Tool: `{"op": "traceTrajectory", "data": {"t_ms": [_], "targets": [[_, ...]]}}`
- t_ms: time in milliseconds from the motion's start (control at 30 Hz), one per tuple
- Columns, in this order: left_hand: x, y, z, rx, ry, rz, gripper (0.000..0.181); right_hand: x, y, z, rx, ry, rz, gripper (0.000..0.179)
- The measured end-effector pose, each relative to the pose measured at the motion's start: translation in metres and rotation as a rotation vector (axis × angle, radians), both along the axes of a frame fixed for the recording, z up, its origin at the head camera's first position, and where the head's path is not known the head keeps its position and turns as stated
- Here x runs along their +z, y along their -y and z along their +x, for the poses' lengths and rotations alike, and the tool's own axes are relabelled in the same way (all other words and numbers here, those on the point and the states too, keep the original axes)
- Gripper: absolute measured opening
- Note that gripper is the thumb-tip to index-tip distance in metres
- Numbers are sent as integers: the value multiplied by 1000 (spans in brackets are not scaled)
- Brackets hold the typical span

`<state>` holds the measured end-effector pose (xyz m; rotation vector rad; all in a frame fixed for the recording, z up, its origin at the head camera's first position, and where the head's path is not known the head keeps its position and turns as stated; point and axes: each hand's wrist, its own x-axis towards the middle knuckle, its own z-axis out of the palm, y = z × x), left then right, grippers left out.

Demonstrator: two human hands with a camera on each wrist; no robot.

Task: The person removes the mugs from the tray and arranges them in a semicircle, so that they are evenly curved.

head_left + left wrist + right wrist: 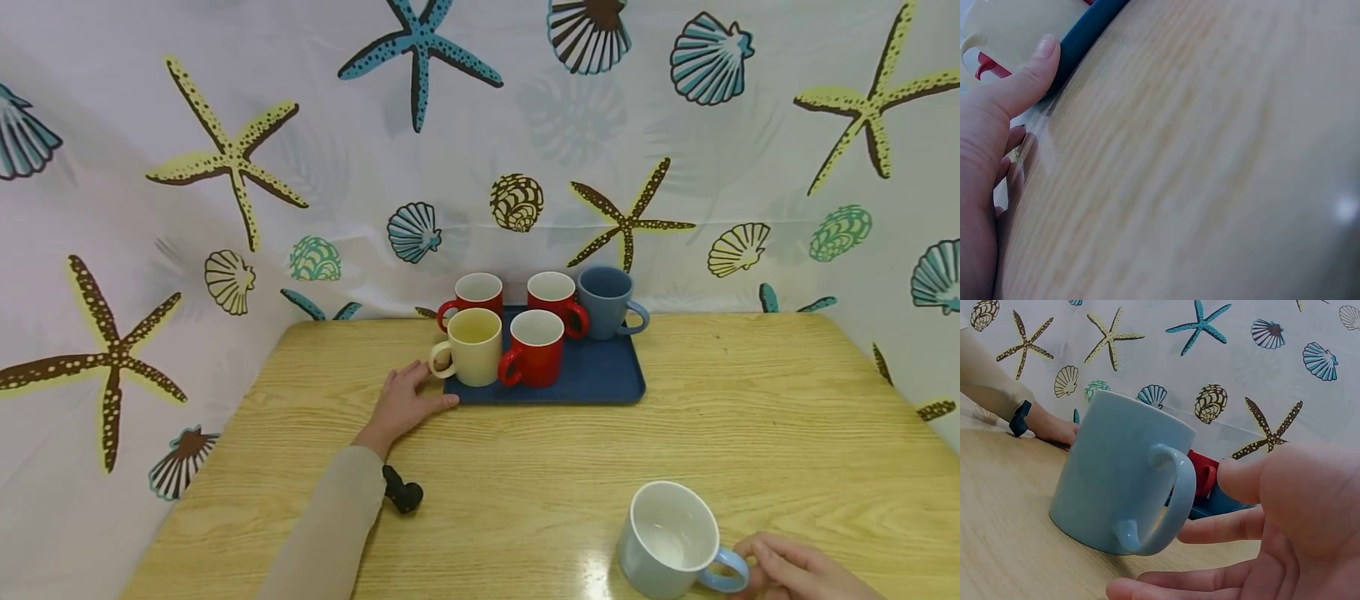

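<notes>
A light blue mug (pixel 660 550) with a pale inside stands on the table near the front, its handle towards the right. Beside that handle is my right hand (pixel 787 568); the right wrist view shows its thumb apart from the handle and fingers loosely spread, an index fingertip close to the handle. My left hand (pixel 403 402) rests at the near left corner of a dark blue tray (pixel 592 387), thumb along the tray's edge and fingers loosely extended on the table. Nearest that hand is a cream mug (pixel 477 354), its handle pointing left.
Also on the tray are a front red mug (pixel 542 358), two rear red mugs (pixel 487 302) (pixel 551 302) and a blue mug (pixel 606 312). Behind the wooden table (pixel 525 467) hangs a white cloth (pixel 465 175) printed with starfish and shells. A black device (pixel 405 493) sits at my left wrist.
</notes>
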<state>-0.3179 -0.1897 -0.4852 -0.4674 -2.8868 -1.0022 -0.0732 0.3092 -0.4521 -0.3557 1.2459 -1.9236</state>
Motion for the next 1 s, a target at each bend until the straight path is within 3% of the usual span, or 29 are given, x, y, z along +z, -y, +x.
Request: {"op": "traceTrajectory", "data": {"t_ms": [333,567,1000], "targets": [[2,-1,3,3,5,1,82,6,-4,-16,-79,1,82,37],[1,0,3,8,4,1,83,12,-1,-32,-94,-192,189,38],[3,0,4,6,8,7,80,25,10,-64,-158,-291,314,33]]}}
